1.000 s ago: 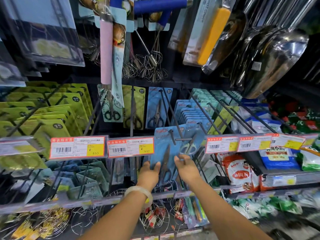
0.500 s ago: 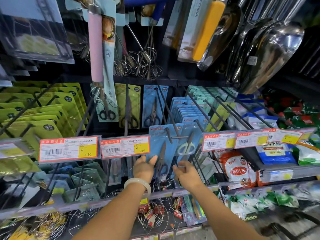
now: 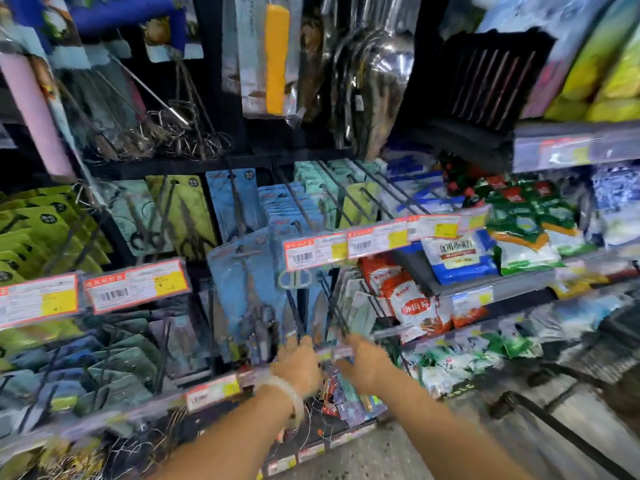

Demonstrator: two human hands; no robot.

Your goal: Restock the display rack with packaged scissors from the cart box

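Store aisle, crowded black wire display rack (image 3: pixel 349 199) with peg hooks; picture smeared by motion, fine detail unreliable.

Head view. Blue carded scissors package (image 3: pixel 249 289) hangs at the front of a centre peg, between two runs of orange-and-yellow price tags (image 3: pixel 136 284). More blue cards are stacked behind it on the neighbouring peg; the blur prevents a count. Left hand (image 3: pixel 298 367), pale bangle (image 3: pixel 289 396) at the wrist, sits just below the package's lower edge. Right hand (image 3: pixel 367 363) is just beside it, near the lower tag rail. Both hands are low and close together. Whether either is curled on anything: cannot tell.

Judgement: the hanging step for this package looks finished or nearly so, with the card on its peg. The next move probably calls for reaching to the cart box for another package; that box is not in view.

Count: two hands, one front scissors package, two price tags on the left run, at least three on the right. Green cards (image 3: pixel 45 233) at left and food pouches (image 3: pixel 457 254) at right: several, uncounted.
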